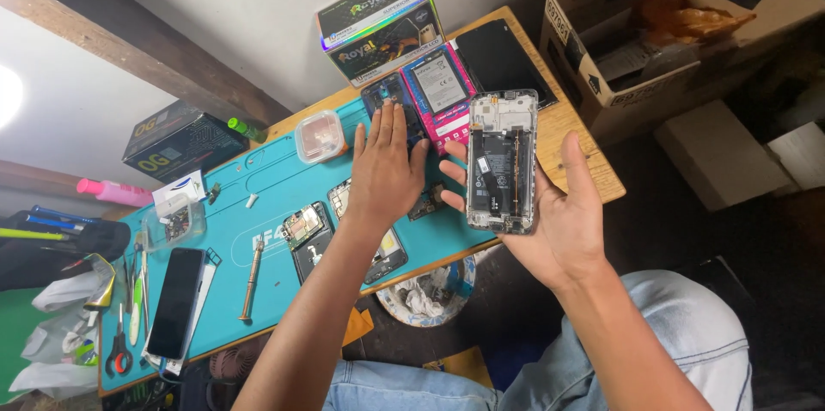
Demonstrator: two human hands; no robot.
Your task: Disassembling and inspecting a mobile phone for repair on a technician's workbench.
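I see soft daylight, brightest on the blown-out wall (51, 110) at left. The mat (275, 179) is evenly lit and sharp. The right side falls dark; wide-angle distortion bends the edges.

view: one, your head cam only
position: above the mat (275, 179), over your lap
facing: steeply down, frame tilted, bench runs diagonally
range: close, arm's reach to both hands
edges: wall at top, floor and carton (619, 67) right
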